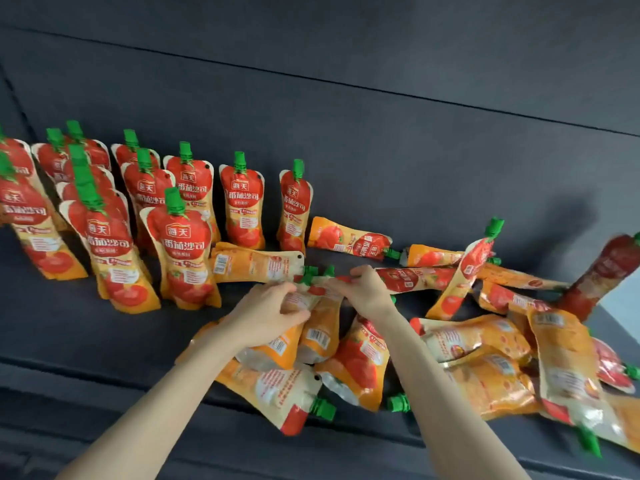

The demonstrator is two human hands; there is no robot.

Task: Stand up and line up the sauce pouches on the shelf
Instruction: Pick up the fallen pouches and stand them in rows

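Orange-and-red foil covers every tomato sauce pouch on the dark grey shelf [104,337]. Two back-facing pouches [317,336], barcodes showing, lie side by side mid-shelf with their green caps pointing toward the back panel. The left hand [270,313] curls its fingers over their upper part, and the right hand [363,289] pinches at the neck end. The hands cover the necks, so which hand grips which pouch of the pair cannot be told.

Left of that pair, the standing pouches [188,251] are upright in rows, labels forward and caps up. The leftmost are cut off by the picture edge, and the rear ones are partly hidden behind the front ones. Just behind the pair lies a flat pouch [256,265], printed back up.

Right of the pair, spreading toward the shelf's front lip, a heap of fallen pouches [485,379] overlaps so much that they cannot be counted. A leaning pouch [462,275] stands tilted among them, cap up. Farthest right of the pair, a blurred pouch [609,268] runs off the picture, its label unreadable.
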